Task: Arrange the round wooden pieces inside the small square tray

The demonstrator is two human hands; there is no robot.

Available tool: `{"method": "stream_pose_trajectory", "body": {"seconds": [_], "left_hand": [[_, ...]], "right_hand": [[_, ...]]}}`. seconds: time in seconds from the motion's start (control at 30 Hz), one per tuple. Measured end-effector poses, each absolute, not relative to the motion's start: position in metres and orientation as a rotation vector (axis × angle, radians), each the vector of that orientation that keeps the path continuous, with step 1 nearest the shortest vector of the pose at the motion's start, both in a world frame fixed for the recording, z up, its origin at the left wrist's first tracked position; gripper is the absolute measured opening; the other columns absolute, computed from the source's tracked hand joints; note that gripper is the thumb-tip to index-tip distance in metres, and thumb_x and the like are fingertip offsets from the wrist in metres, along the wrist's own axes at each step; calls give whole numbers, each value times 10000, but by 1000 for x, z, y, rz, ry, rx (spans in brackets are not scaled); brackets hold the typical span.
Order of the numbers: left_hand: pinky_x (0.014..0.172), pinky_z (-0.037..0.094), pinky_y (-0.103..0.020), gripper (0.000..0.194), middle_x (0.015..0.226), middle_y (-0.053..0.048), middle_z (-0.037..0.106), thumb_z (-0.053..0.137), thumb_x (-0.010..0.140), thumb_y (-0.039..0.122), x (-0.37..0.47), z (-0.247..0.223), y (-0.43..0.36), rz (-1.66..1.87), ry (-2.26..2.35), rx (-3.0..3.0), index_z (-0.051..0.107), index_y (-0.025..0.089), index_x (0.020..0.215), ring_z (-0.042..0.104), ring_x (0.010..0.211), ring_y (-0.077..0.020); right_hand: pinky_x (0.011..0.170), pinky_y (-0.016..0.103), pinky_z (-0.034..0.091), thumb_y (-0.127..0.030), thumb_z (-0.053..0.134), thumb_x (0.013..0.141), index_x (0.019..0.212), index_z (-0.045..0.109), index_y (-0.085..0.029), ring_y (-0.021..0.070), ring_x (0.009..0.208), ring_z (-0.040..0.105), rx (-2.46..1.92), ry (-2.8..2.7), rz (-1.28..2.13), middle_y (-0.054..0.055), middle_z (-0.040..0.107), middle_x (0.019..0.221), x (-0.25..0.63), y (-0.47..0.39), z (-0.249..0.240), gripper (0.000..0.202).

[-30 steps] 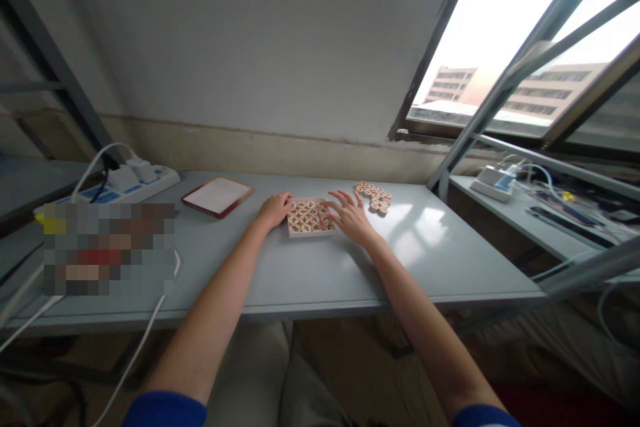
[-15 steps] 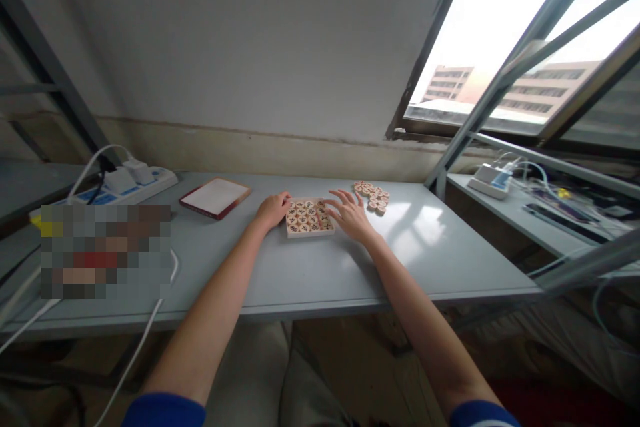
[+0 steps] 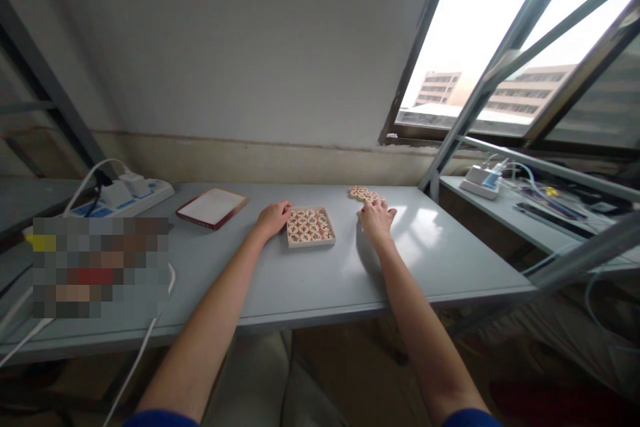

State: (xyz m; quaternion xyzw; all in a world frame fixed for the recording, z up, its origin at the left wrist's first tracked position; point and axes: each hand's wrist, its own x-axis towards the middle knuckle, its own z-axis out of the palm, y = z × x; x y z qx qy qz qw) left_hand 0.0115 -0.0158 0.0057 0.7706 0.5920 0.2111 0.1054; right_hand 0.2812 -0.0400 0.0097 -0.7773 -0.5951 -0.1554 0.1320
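Note:
A shallow box (image 3: pixel 311 245) with pale walls holds rows of round xiangqi pieces (image 3: pixel 306 225) marked with dark characters. My left hand (image 3: pixel 273 219) is closed at the left side of this box, its fingertips on the edge. Farther right, my right hand (image 3: pixel 377 219) reaches palm down to the near side of a cluster of loose xiangqi pieces (image 3: pixel 359 193), which carry red markings. Its fingers are spread and partly cover the pieces. Whether a fingertip presses on any piece is hard to see.
A flat box lid (image 3: pixel 213 207) with a white inside and dark red side lies to the left. Behind it a power strip (image 3: pixel 155 195) holds plugs and cables. A blurred-out patch covers the table's left part. Another strip (image 3: pixel 480 181) stands on the right-hand desk.
My right hand has moved from above the box's right side over to the loose pieces. My left hand stays at the box's left edge. The view has shifted slightly.

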Motion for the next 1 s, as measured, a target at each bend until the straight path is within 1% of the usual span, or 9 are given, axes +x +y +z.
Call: {"method": "stream_pose_trajectory", "body": {"seconds": [0.1,0.23,0.33,0.4,0.53,0.63,0.7,0.8,1.0], "left_hand": [[698,391,-234,294,941,-53,650,388,807,281,15,7,-17,605,1707,2277,575,210,1023,579,834,-169],[705,386,-234,335,964,-54,647,343,827,364,15,9,-17,624,1570,2293,602,212,977,574,872,-180],[706,384,-230,400,961,-53,649,308,830,429,14,7,-14,663,1497,2255,623,209,943,570,880,-184],[687,386,-229,446,915,-51,659,288,826,459,13,5,-11,709,1450,2211,632,196,931,575,840,-182],[607,382,-234,525,737,-41,662,256,816,500,14,0,-8,763,1369,2147,639,157,923,566,684,-171],[580,374,-234,523,669,-29,645,268,810,502,15,-1,-7,761,1360,2144,639,152,924,547,620,-159],[576,373,-235,524,654,-26,638,262,811,504,15,-2,-7,759,1363,2150,639,157,921,541,608,-157],[590,381,-238,513,674,-30,642,280,804,512,15,-2,-7,741,1382,2158,638,161,912,547,627,-162],[705,400,-246,429,896,-54,654,353,788,476,15,0,-9,738,1346,2194,628,176,924,567,811,-183]], "right_hand": [[796,412,248,-289,379,799,979,592,-155,290,1057,362,-2241,-1759,-373,145,525,1090,275,-39,10,309],[787,389,254,-310,409,799,925,618,-206,259,989,439,-2160,-1802,-258,98,591,978,276,-36,8,266],[790,389,256,-309,450,784,853,648,-212,254,959,465,-2099,-1834,-266,86,612,909,276,-34,7,231],[799,389,259,-341,488,770,796,659,-222,250,930,481,-2042,-1827,-231,71,619,867,273,-34,8,210],[786,339,304,-425,521,753,849,642,-254,215,908,493,-1760,-1775,-177,43,605,904,248,-36,11,231],[695,266,350,-436,508,769,907,625,-252,160,794,524,-1477,-1983,-9,30,605,852,221,-38,12,258],[671,248,358,-425,508,776,934,616,-256,136,737,536,-1300,-2151,119,13,617,825,206,-37,12,255],[719,266,355,-397,514,782,998,588,-275,142,793,549,-1172,-2217,182,-8,638,832,198,-36,9,259],[779,296,341,-301,502,796,1086,528,-284,138,837,559,-1146,-2155,289,-11,646,914,205,-39,10,292]]}}
